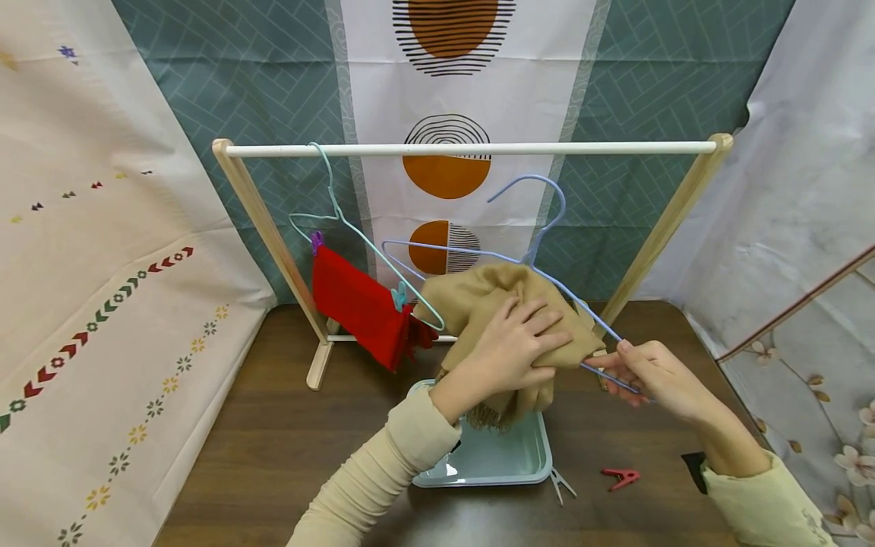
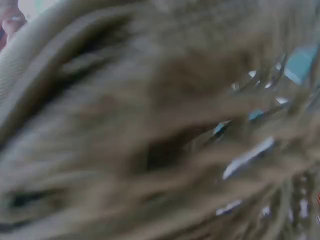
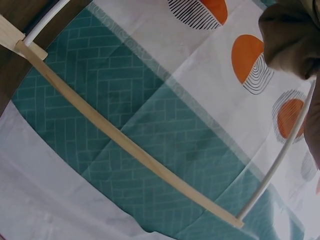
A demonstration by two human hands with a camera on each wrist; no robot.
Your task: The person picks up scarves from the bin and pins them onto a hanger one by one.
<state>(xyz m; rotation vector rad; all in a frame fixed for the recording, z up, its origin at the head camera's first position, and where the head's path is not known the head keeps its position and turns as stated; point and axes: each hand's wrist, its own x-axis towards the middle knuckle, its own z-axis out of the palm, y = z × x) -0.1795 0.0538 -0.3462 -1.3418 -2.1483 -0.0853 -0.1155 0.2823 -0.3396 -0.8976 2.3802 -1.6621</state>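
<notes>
A tan fringed scarf [image 1: 472,300] lies draped through the periwinkle-blue hanger [image 1: 531,256], its fringe drooping over the pale blue basin [image 1: 506,475]. My left hand [image 1: 519,342] rests on top of the scarf with its fingers spread over the cloth. At the hanger's right corner, my right hand [image 1: 642,376] pinches the wire between thumb and fingers. The hanger's hook points up, below the rack's bar and apart from it. Blurred scarf fringe [image 2: 200,155] fills the left wrist view. Part of the scarf [image 3: 290,42] shows at the right wrist view's upper right.
A wooden rack with a white top bar [image 1: 444,150] stands at the back. From its left side hangs a mint hanger [image 1: 369,241] with red cloth [image 1: 355,304] held by purple and teal clothespins. A grey clothespin [image 1: 560,482] and a red clothespin [image 1: 620,478] lie on the table.
</notes>
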